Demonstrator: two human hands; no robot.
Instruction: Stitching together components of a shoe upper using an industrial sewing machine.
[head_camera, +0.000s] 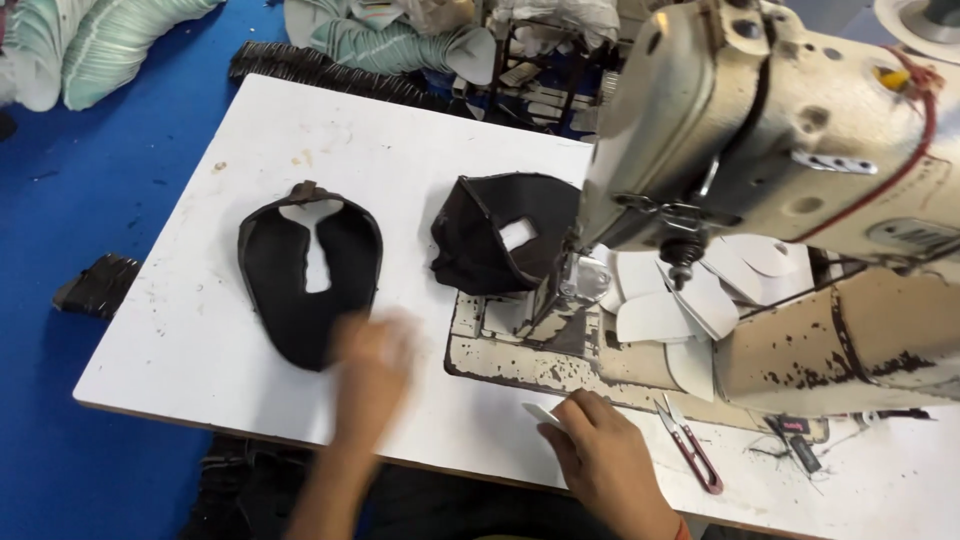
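Pinched in the right hand (608, 452) is a small white piece (545, 415) at the table's (200, 330) near edge, while the blurred left hand (370, 375), grip unreadable, reaches the flat black shoe upper (290, 270), unsewn, another black upper (490, 245) beside the sewing machine (780, 130)

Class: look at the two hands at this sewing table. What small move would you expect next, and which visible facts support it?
Probably the left hand, blurred in motion, closes on the flat black shoe upper at its fingertips. The right hand already holds a small white piece near the sewing machine.
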